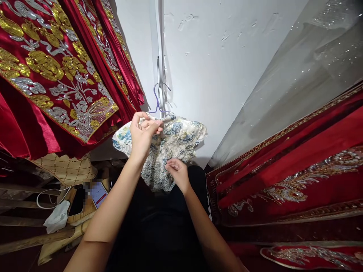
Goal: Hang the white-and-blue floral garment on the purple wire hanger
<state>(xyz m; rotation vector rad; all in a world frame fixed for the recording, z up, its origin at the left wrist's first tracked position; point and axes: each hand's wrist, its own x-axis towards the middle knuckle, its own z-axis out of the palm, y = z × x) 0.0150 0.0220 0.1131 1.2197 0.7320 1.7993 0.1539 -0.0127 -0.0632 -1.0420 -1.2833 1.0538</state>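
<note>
The blouse should be handled lightly; the fingers of left hand and right hand are pressed together, though what is pinched cannot be told.

Red embroidered garment L — white wall behind, phone btm L

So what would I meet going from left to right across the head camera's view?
Crumpled white plastic, a phone with a lit screen, the left hand, the right hand, sheer white fabric.
</note>
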